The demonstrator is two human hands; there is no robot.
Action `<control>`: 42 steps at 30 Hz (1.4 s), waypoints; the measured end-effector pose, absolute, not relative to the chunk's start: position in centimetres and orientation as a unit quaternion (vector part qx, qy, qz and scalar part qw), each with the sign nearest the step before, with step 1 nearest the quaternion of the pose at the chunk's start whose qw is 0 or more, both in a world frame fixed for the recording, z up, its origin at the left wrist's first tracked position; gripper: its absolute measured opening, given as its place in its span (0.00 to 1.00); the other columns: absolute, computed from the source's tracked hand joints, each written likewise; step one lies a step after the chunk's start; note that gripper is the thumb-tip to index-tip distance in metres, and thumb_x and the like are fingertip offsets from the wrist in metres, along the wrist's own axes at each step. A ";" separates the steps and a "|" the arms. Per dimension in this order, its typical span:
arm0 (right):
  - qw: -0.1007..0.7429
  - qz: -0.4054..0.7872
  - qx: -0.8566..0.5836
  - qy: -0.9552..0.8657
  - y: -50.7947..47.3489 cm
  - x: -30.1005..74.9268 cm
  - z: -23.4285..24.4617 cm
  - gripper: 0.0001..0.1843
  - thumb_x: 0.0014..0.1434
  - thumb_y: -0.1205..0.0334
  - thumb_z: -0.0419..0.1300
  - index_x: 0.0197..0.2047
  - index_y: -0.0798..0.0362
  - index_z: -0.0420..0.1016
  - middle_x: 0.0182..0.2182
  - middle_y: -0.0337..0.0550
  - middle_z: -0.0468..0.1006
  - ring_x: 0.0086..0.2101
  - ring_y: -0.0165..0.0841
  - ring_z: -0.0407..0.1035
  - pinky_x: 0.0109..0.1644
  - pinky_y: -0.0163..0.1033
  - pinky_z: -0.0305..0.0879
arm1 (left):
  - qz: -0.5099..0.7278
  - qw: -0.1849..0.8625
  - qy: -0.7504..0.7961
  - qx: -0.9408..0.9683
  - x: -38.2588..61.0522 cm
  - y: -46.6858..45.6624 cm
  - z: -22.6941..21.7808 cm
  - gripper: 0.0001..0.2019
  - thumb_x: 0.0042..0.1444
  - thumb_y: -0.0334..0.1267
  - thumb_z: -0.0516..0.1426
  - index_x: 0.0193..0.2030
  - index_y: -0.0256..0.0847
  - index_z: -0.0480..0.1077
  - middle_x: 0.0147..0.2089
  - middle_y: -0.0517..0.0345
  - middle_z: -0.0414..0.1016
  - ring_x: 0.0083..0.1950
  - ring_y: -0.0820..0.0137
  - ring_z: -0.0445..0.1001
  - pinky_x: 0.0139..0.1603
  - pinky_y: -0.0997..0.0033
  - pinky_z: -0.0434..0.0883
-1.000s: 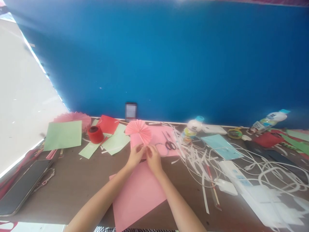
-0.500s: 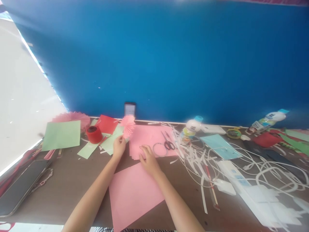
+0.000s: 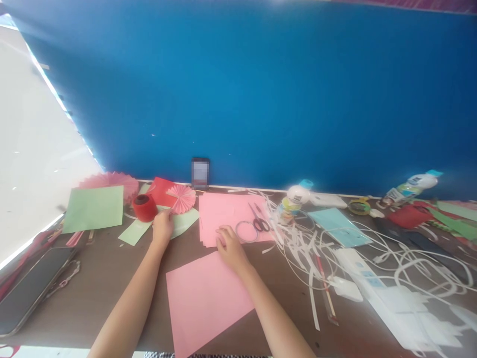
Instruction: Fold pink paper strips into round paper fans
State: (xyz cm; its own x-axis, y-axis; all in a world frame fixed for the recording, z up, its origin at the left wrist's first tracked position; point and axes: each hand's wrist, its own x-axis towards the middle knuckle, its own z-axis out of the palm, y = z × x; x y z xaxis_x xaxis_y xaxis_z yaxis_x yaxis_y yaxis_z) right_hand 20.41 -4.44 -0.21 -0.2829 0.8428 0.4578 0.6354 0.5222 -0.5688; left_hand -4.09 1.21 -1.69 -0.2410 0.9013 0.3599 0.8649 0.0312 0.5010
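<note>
My left hand (image 3: 163, 229) pinches the edge of a small pink pleated paper fan (image 3: 182, 198), which lies over the red and green sheets at the back left. My right hand (image 3: 230, 247) rests with curled fingers on the near edge of a stack of pink paper (image 3: 223, 214). A single pink sheet (image 3: 206, 298) lies on the brown table in front of me, between my forearms. Black-handled scissors (image 3: 260, 221) lie on the pink stack, just right of my right hand.
A red tape roll (image 3: 144, 207), green sheets (image 3: 94, 208) and a larger pink fan (image 3: 112, 180) are at the left. A phone (image 3: 32, 288) lies at the near left; another (image 3: 200, 172) leans on the blue wall. Paper strips, cables, glue bottles (image 3: 298, 196) crowd the right.
My left hand has carried the small pink fan away from the pink stack to the left and lowered it onto the red and green sheets. My right hand has settled on the pink stack.
</note>
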 end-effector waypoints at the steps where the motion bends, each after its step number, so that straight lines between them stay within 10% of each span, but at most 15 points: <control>1: 0.371 0.139 -0.469 -0.790 -4.3 20.5 -0.3 0.14 0.55 0.70 0.48 0.43 0.52 0.68 0.42 0.48 0.66 0.44 0.35 0.64 0.46 0.42 0.64 | 0.327 0.039 0.722 0.608 -4.2 1.2 -1.8 0.15 0.48 0.27 0.46 0.36 0.38 0.72 0.34 0.49 0.75 0.36 0.63 0.72 0.37 0.72 0.64; 12: 0.364 0.142 -0.478 -0.786 -2.8 23.5 -0.5 0.08 0.54 0.69 0.49 0.33 0.52 0.68 0.32 0.43 0.70 0.37 0.34 0.64 0.43 0.43 0.62 | 0.399 -0.053 0.687 0.605 -3.3 0.7 -1.9 0.18 0.43 0.23 0.45 0.39 0.36 0.69 0.45 0.44 0.69 0.47 0.60 0.67 0.44 0.65 0.63; 19: 0.246 0.237 -0.425 -0.838 -3.8 24.1 1.0 0.09 0.42 0.58 0.64 0.29 0.49 0.71 0.33 0.41 0.69 0.38 0.36 0.62 0.45 0.43 0.58 | 0.190 0.142 0.527 0.816 3.3 -3.4 1.0 0.07 0.48 0.38 0.50 0.25 0.40 0.66 0.26 0.57 0.70 0.27 0.70 0.66 0.27 0.73 0.58; 25: 0.235 0.290 -0.463 -0.804 -4.2 23.5 0.9 0.13 0.42 0.51 0.63 0.23 0.50 0.67 0.34 0.40 0.67 0.41 0.37 0.60 0.45 0.44 0.58 | 0.136 0.206 0.470 0.848 4.7 -4.6 1.9 0.15 0.41 0.51 0.56 0.24 0.39 0.66 0.29 0.56 0.68 0.30 0.69 0.65 0.27 0.73 0.55; 30: 0.299 0.313 -0.447 -0.783 -3.8 23.6 0.9 0.10 0.49 0.55 0.58 0.25 0.51 0.66 0.29 0.39 0.68 0.35 0.33 0.63 0.41 0.41 0.60 | 0.202 0.307 0.458 0.809 4.5 -4.6 2.3 0.14 0.41 0.45 0.57 0.34 0.40 0.66 0.33 0.57 0.68 0.32 0.69 0.64 0.29 0.73 0.57; 36: 0.509 0.215 -0.505 -0.663 -2.8 24.5 0.7 0.20 0.48 0.57 0.59 0.45 0.51 0.64 0.41 0.46 0.68 0.37 0.34 0.65 0.43 0.43 0.62 | 0.309 0.415 0.468 0.717 4.1 -3.1 0.7 0.15 0.47 0.47 0.53 0.20 0.37 0.61 0.20 0.63 0.58 0.23 0.76 0.56 0.23 0.76 0.52; 42: 0.572 0.325 -0.534 -0.531 -1.3 25.5 -0.7 0.20 0.46 0.55 0.60 0.42 0.54 0.66 0.40 0.49 0.71 0.37 0.36 0.68 0.42 0.43 0.65 | 0.443 0.510 0.469 0.569 3.5 -1.7 -0.8 0.17 0.46 0.50 0.54 0.31 0.35 0.68 0.27 0.58 0.68 0.28 0.71 0.65 0.26 0.75 0.60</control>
